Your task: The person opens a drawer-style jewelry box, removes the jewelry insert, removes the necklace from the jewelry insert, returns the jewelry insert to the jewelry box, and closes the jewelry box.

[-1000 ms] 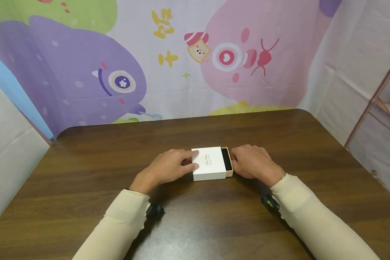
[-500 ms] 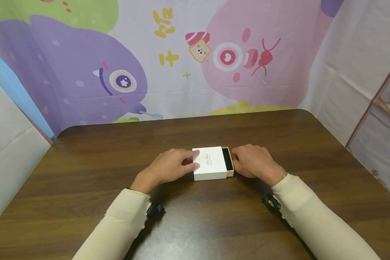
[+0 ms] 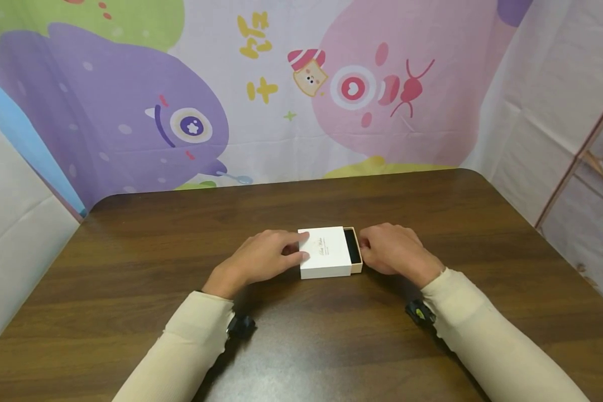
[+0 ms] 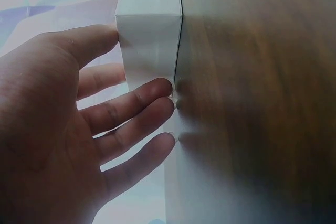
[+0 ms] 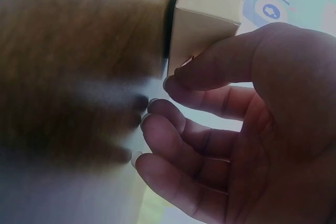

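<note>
A small white sliding drawer box point(image 3: 322, 254) with printed lettering lies on the table in the head view. Its inner tray point(image 3: 356, 268), tan with a black lining, sticks out a little on the right. The thumb and index finger of my left hand point(image 3: 258, 258) rest on the sleeve's top at its left edge. In the left wrist view its other fingers point(image 4: 137, 103) reach fairly straight down beside the end face to the table. My right hand point(image 3: 392, 249) pinches at the tray's outer end with thumb and bent index; what lies between the fingertips is mostly hidden.
The dark wooden table point(image 3: 181, 218) extends around the box on all sides. A cartoon-printed cloth point(image 3: 281, 139) hangs behind its far edge, and a pale curtain point(image 3: 537, 123) hangs at the right. A small dark device point(image 3: 241, 326) sits at the left wrist, another point(image 3: 420, 311) at the right.
</note>
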The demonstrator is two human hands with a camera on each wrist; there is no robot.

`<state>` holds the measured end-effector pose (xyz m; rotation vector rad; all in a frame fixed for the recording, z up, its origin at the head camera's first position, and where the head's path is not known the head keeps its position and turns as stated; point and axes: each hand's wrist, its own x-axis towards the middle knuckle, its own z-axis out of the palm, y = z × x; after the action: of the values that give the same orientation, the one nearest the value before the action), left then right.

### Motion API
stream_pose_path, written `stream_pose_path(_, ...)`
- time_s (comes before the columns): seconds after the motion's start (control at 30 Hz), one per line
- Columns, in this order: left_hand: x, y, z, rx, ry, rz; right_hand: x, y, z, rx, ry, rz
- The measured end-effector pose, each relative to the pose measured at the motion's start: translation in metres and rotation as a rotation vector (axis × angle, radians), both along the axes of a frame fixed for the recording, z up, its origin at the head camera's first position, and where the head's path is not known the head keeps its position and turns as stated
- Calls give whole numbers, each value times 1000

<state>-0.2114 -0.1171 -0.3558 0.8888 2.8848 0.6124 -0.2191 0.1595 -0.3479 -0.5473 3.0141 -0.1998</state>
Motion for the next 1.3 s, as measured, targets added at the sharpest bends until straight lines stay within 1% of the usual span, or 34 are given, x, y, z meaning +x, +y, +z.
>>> stream_pose_path(0.5, 0, 0, 0, 6, -4, 3, 0, 2, 1, -9, -24, 2)
stream_pose_path(0.8, -1, 0, -1, -6, -3, 6, -1, 3, 0, -27, -30, 26)
stream_pose_path(1.3, -1, 0, -1, -3, -4, 7, -2, 4, 1, -26, -48, 34)
